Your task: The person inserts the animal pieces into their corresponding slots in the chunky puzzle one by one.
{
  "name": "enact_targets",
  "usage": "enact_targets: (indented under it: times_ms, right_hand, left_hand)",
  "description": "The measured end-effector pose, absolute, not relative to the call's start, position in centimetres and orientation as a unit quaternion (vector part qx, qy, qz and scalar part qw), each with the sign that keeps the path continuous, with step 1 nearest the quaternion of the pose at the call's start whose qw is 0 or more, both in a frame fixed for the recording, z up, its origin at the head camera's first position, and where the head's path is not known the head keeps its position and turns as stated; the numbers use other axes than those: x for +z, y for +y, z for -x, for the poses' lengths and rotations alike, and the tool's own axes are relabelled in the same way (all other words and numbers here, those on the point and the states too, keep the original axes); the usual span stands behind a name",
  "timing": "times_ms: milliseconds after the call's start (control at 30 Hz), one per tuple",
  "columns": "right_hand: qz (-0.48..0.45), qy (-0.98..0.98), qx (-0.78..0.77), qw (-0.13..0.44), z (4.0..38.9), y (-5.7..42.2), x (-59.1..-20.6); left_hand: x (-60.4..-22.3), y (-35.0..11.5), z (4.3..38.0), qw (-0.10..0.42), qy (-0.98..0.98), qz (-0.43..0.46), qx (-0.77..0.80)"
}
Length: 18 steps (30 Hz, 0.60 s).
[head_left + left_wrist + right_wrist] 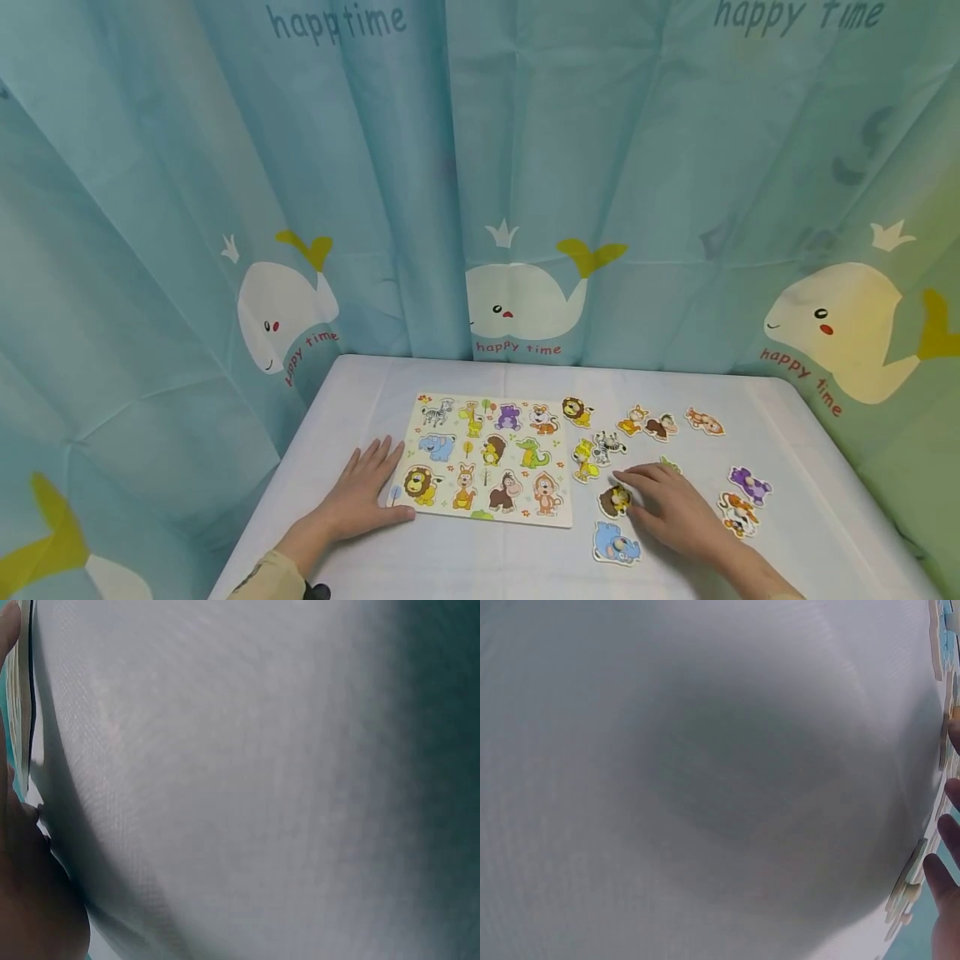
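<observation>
My left hand [363,492] rests with spread fingers at the left edge of a pegged animal puzzle board [442,508], its thumb over the lower left corner. Pictures of animals cover the board. To the right, my right hand [671,508] reaches over a hedgehog puzzle piece [609,505], thumb and forefinger apart on either side of it. The elephant piece [613,546] lies just below, the giraffe piece [585,462] and zebra piece [611,448] just above. A green piece [670,463] is partly hidden behind the right hand. In the right wrist view, fingertips [939,876] show beside pieces.
Further pieces lie on the white table [510,567]: a lion [576,412], kangaroo [633,421], gorilla [662,427] and monkey [705,422] along the back, a purple hippo [750,485] and tiger [738,515] at the right. A blue curtain [525,183] hangs behind.
</observation>
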State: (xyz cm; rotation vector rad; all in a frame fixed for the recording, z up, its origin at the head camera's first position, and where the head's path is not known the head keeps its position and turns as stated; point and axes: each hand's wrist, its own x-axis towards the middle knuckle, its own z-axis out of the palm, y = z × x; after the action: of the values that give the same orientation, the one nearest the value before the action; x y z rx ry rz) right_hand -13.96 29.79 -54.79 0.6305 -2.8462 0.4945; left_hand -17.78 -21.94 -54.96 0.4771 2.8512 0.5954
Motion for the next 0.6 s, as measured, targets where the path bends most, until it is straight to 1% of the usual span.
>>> enact_targets:
  times_ms: [600]
  right_hand:
    - [-0.219, -0.949, 0.211, 0.079, 14.43, 29.32, -54.77]
  left_hand:
    - [-55.49, -21.94, 17.83, 0.092, 0.965, -0.158, 0.186]
